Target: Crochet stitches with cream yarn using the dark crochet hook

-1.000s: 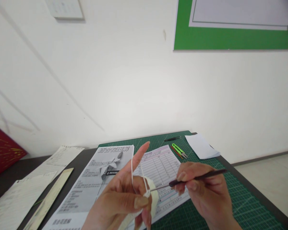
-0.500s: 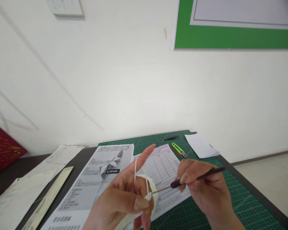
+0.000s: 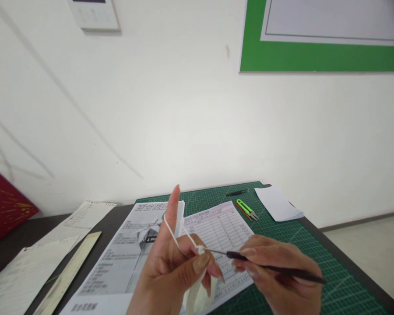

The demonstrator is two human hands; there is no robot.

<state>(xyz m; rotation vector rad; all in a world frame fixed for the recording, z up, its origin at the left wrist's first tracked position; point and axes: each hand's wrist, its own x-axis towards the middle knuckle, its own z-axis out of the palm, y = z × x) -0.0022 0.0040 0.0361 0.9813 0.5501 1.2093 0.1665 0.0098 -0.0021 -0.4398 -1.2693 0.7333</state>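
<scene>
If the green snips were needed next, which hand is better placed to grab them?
Probably the right hand: it looks nearer the snips and holds only the hook, which it could set down. The left hand pinches the knot and has yarn looped around it.

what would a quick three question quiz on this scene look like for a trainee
1. Multiple choice: what does the right hand hold? a) a spoon b) a thin dark-handled tool c) a paper cup
2. True or false: the green snips lie on the cutting mat.
3. Fill in: the white yarn passes around the raised ____ finger of the left hand.

Key: 1 b; 2 true; 3 index
</scene>
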